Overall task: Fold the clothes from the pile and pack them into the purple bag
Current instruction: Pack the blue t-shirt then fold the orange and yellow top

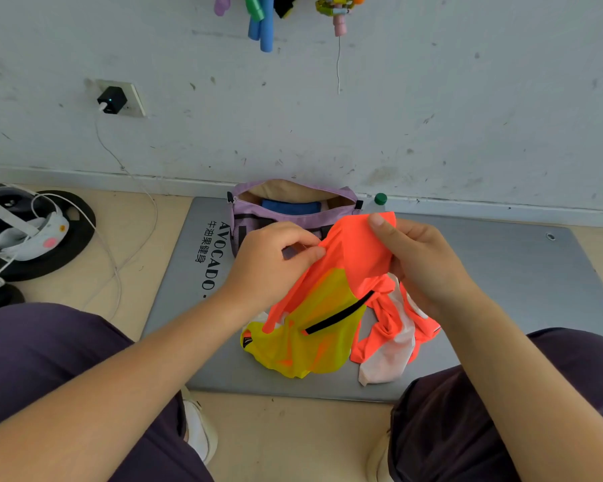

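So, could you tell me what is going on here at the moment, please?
A seated person holds up an orange garment with both hands: the left hand pinches one edge and the right hand grips the top. Its yellow part trails onto the grey mat. The purple bag stands open behind, with something blue already inside.

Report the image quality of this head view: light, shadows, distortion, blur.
Head view: soft, even daylight, no glare; only faint shadows under the orange garment on the grey mat. Wide-angle lens bows the skirting line and stretches the forearms at the frame's bottom. Left hand, right hand and purple bag look sharp.
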`<move>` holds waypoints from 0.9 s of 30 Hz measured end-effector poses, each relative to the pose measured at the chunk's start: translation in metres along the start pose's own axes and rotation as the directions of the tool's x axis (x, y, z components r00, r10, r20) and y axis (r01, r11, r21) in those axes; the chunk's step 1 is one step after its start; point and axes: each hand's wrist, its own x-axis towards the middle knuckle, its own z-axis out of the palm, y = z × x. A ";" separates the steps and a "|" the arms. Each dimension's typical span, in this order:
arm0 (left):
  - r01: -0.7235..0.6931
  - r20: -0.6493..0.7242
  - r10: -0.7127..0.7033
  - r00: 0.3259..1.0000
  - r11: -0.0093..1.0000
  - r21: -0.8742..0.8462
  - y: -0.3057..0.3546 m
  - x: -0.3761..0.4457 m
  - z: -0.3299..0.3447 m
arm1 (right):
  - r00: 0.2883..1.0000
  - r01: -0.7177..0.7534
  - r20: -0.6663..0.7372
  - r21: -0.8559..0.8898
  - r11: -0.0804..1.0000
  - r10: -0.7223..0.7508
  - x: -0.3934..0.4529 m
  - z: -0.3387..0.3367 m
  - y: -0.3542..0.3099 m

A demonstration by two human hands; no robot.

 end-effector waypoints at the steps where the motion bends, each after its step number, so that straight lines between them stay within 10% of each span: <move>1: 0.061 0.043 -0.058 0.997 0.996 -0.070 -0.001 0.002 -0.004 | 1.000 0.002 -0.022 -0.026 1.000 -0.003 0.000 -0.001 -0.001; 6: 0.278 0.225 -0.201 0.953 0.873 -0.401 -0.001 0.007 -0.013 | 0.997 0.038 -0.058 -0.159 0.987 -0.048 0.002 -0.006 -0.004; 13: 0.221 0.264 -0.166 0.950 0.956 -0.193 0.002 0.005 -0.013 | 0.996 0.075 -0.028 -0.224 0.972 -0.084 -0.003 -0.002 -0.008; 19: 0.199 0.574 -0.233 0.785 0.972 0.122 0.005 0.004 -0.013 | 0.993 0.110 0.067 -0.297 0.948 -0.094 -0.005 0.005 -0.001; 27: 0.263 0.632 -0.132 0.763 0.957 -0.118 0.015 0.010 -0.035 | 0.928 0.224 0.361 -0.355 0.908 -0.089 -0.001 -0.004 -0.003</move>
